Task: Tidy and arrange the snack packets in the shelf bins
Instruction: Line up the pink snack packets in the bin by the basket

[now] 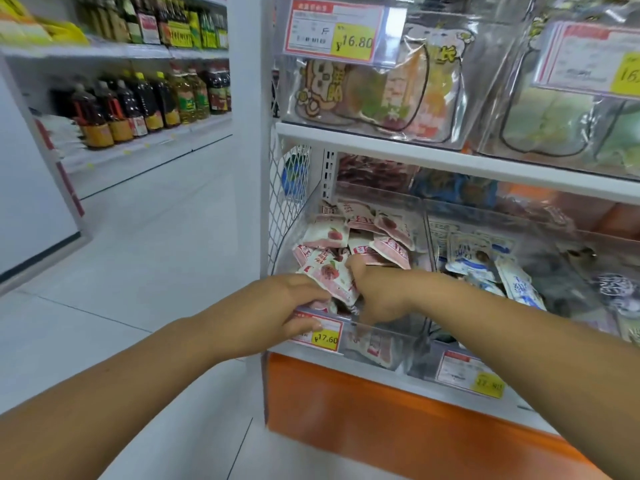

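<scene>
A clear plastic bin (388, 344) on the lower shelf holds several pink-and-white snack packets (374, 237). My left hand (291, 306) grips a small stack of these packets (329, 275) at the bin's front left corner, thumb down over the bin's front lip. My right hand (377, 292) reaches into the same bin beside it, thumb up against the stack, fingers curled down among the packets behind the front wall. What the right fingers hold is hidden. A neighbouring bin (588, 244) to the right holds blue-and-white packets (474, 258).
Price tags hang on the bin fronts, one reading 17.60 (320, 336). Above, a shelf (450, 161) carries clear bins of larger snack bags (381, 95). A wire mesh side panel (289, 199) bounds the bin's left. Bottles (145, 105) line shelves across the aisle floor (156, 258).
</scene>
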The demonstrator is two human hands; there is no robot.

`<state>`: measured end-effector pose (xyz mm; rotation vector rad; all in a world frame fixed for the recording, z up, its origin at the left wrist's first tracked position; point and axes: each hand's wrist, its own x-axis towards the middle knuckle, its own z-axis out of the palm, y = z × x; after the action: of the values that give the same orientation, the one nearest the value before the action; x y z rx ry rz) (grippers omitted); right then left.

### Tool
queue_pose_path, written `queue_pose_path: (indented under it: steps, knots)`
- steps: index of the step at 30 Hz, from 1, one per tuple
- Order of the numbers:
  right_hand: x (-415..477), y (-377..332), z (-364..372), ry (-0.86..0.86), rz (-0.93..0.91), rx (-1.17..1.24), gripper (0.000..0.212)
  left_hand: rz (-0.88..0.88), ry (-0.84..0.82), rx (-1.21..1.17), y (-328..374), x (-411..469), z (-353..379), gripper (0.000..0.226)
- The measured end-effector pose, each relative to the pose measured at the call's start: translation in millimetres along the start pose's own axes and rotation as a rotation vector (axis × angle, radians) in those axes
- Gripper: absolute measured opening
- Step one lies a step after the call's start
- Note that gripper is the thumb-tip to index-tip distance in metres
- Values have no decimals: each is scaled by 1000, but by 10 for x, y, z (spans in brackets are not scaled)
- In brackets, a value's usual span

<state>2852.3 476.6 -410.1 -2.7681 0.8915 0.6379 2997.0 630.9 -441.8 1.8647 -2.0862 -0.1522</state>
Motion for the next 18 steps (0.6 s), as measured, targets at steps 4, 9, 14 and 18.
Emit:
queue_pose_path:
  steps: [4, 9, 14, 18]
  knots:
    - [-238, 47, -229, 174, -49, 212, 72, -89, 68, -196, 88, 25, -94, 51]
    - [-672, 164, -573, 405, -182, 546, 20, -178, 241, -414, 224, 59, -196, 78]
    - [-642, 32, -418, 409, -373, 691, 15, -278, 323, -692, 316, 94, -301, 82]
    - [-481, 89, -490, 443, -359, 644, 22, -342, 411, -572, 193, -52, -441, 43]
